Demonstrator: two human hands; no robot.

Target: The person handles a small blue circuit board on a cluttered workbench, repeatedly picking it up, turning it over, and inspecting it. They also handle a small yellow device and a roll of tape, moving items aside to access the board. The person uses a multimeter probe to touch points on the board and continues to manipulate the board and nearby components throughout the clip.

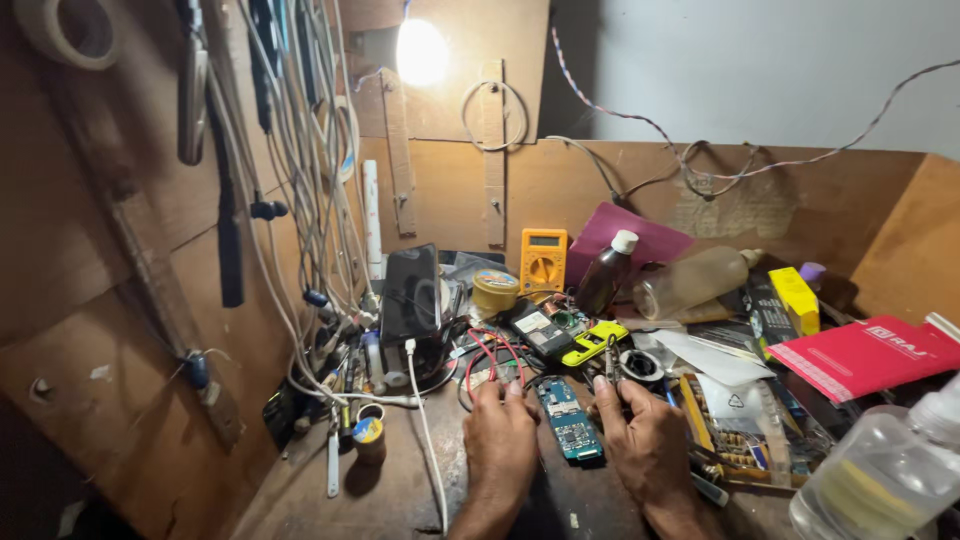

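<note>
head view: hands apart, left hand (500, 440) flat beside rectangular blue circuit board (570, 420), right hand (645, 440) pinching thin metal tweezers (611, 362)

Red flat mailer pouch (862, 355) far right; yellow multimeter's grey screen (544, 241) at back

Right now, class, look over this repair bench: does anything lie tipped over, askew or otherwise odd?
Yes. The clear plastic bottle lies on its side at the back, while the dark brown bottle beside it stands upright. Between the left hand and right hand, a bare blue circuit board sits uncased.
</note>
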